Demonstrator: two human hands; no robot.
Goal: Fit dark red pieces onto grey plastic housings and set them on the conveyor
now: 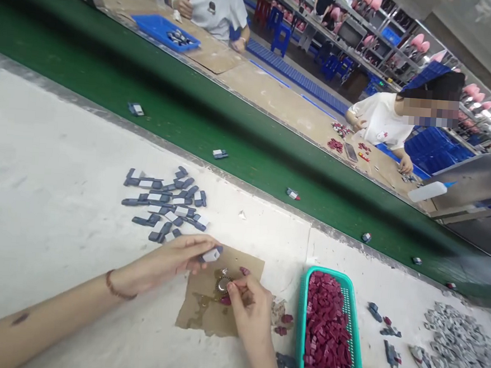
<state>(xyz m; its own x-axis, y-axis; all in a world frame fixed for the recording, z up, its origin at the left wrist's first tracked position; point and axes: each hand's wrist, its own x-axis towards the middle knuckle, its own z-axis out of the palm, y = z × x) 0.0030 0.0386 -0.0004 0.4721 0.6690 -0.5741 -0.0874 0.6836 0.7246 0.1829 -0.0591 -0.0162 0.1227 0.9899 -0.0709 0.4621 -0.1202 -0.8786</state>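
Between the thumb and fingers of my left hand is a small blue-grey and white plastic part, raised over the edge of a brown cardboard piece. My right hand is closed in a pinch, its fingertips at the rim of a small round metal cap on the cardboard. What the pinch holds is too small to make out. Dark red pieces lie close by, one right beside my thumb. Wet-looking stains mark the cardboard around the cap.
Several blue-grey parts are spread left of the cardboard. A teal basket full of dark red pieces stands right, before a heap of grey parts. Beyond runs a green conveyor belt carrying spaced parts; two people sit across it.
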